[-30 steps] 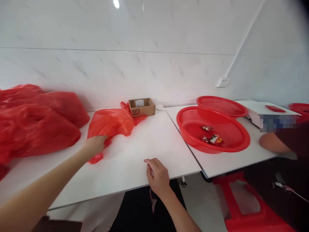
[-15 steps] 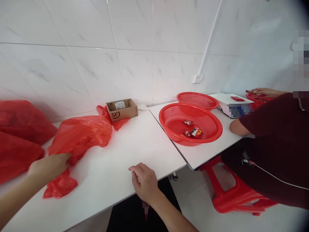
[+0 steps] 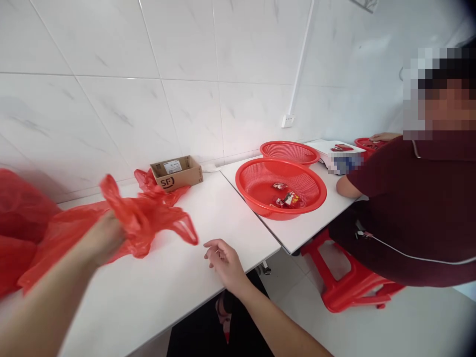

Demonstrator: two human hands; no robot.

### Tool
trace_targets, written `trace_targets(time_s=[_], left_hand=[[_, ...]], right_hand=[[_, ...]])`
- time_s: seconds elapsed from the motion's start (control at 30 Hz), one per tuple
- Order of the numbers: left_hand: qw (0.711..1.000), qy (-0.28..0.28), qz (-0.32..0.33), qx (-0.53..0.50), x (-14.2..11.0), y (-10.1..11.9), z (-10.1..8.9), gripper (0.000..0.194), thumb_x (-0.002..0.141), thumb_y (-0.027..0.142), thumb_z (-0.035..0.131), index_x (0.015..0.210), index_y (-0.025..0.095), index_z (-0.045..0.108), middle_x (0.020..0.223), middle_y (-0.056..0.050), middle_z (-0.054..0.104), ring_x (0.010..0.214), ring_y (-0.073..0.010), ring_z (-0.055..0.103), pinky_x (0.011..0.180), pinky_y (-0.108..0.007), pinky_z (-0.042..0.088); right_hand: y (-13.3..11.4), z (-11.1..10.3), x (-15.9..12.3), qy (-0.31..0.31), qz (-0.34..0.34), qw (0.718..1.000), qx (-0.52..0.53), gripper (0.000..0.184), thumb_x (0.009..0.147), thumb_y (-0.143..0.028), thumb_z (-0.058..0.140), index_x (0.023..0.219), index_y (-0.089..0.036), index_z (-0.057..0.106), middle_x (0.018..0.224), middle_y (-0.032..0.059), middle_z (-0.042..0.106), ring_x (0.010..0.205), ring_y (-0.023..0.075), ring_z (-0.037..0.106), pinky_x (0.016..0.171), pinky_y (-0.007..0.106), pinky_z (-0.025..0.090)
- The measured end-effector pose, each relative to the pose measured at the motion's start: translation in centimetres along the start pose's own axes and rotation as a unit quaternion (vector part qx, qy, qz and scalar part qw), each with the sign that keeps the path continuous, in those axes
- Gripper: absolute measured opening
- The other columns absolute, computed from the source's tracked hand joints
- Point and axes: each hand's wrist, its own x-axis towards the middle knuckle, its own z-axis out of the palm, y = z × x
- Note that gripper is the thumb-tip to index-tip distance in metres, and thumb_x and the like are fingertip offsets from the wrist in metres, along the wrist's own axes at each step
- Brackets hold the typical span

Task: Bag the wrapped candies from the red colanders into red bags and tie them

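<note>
Red, thin plastic is making this bag (image 3: 143, 220) light, limp and slippery, I'm guessing, so I'm favouring a bunched grip near its handles. My left hand (image 3: 107, 239) is clutching it over the table (image 3: 219, 208); its loop (image 3: 195, 240) is dangling just beside my empty, loosely curled right hand (image 3: 225, 264).

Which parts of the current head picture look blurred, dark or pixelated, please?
Head view: the left hand, gripping a red bag, is blurred; the right hand looks sharper. Head view: the upper right corner darkens; blocky pixels cover the co-worker's head.
</note>
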Motion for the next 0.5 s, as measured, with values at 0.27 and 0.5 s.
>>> trace_targets(time_s=[0.27, 0.5], left_hand=[[0.949, -0.279, -0.093, -0.116, -1.9, -5.2, 10.7, 0.030, 0.077, 0.045, 0.069, 0.085, 0.017, 0.074, 0.083, -0.007, 0.073, 0.077, -0.0220, 0.066, 0.080, -0.034, 0.051], [0.951, -0.107, -0.131, -0.260, 2.0, -8.6, 6.1, 0.029, 0.075, 0.039, 0.073, 0.093, 0.016, 0.068, 0.083, -0.007, 0.072, 0.078, -0.0221, 0.067, 0.069, -0.030, 0.051]], right_hand=[[-1.4, -2.8, 2.8, -0.011, -0.012, 0.989, 0.145, 0.041, 0.083, -0.045, 0.066, 0.118, -0.025, 0.059, 0.103, 0.0037, 0.065, 0.088, 0.0165, 0.062, 0.081, 0.031, 0.048], [-1.8, -1.4, 9.8, 0.000, -0.004, 0.998, 0.060, 0.022, 0.066, -0.032, 0.073, 0.072, -0.019, 0.057, 0.066, -0.0027, 0.059, 0.059, 0.0125, 0.053, 0.050, 0.023, 0.040]])
